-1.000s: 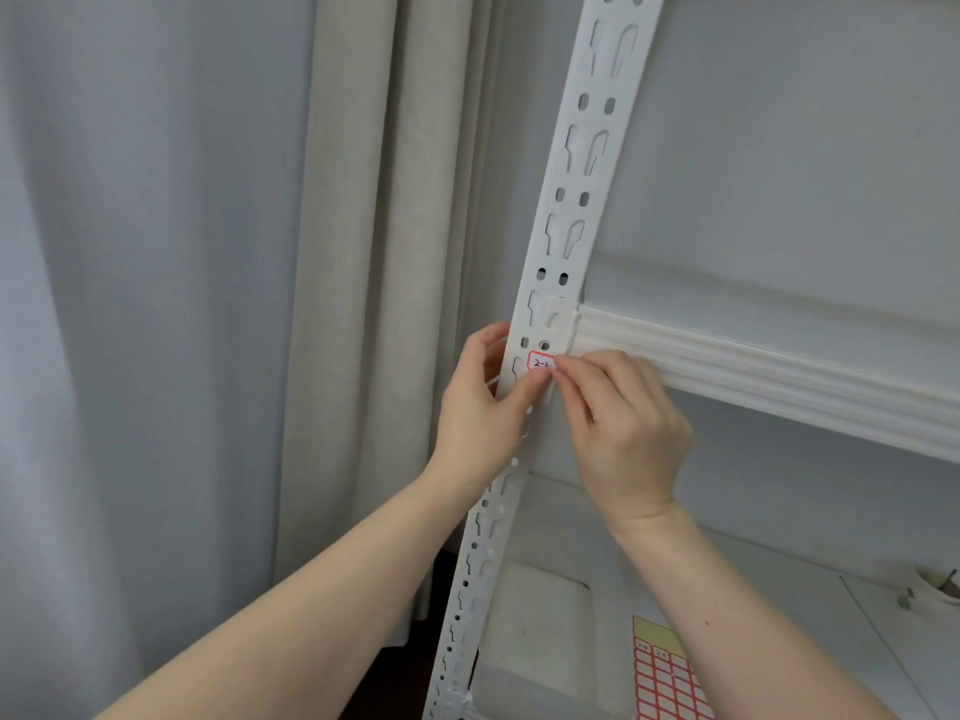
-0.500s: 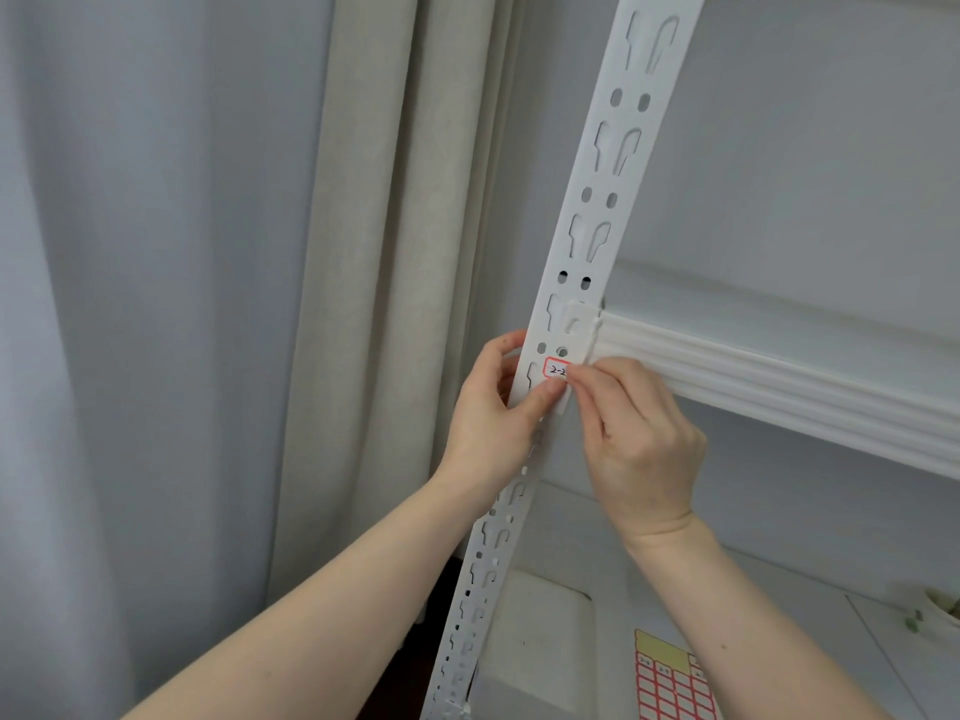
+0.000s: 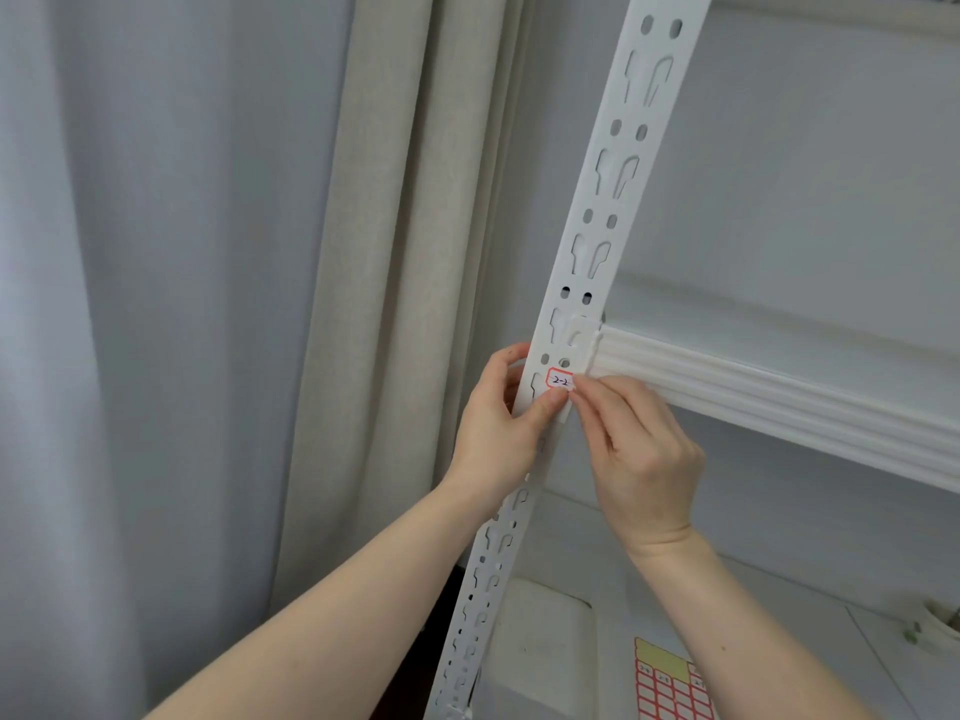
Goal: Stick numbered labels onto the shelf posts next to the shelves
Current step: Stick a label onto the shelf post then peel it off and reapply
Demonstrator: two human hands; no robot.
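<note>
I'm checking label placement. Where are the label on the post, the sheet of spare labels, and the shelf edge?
label (image 3: 560, 380), head view, handwritten middle
sheet of spare labels (image 3: 670, 685), head view, red-bordered grid
shelf edge (image 3: 779, 402), head view, ribbed front

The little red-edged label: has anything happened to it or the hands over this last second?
Hardly anything. The label stays on the shelf post, level with the shelf edge. The left hand still grips the post, thumb under the label; the right hand keeps pressing its right edge. Only the view shifted.
</note>
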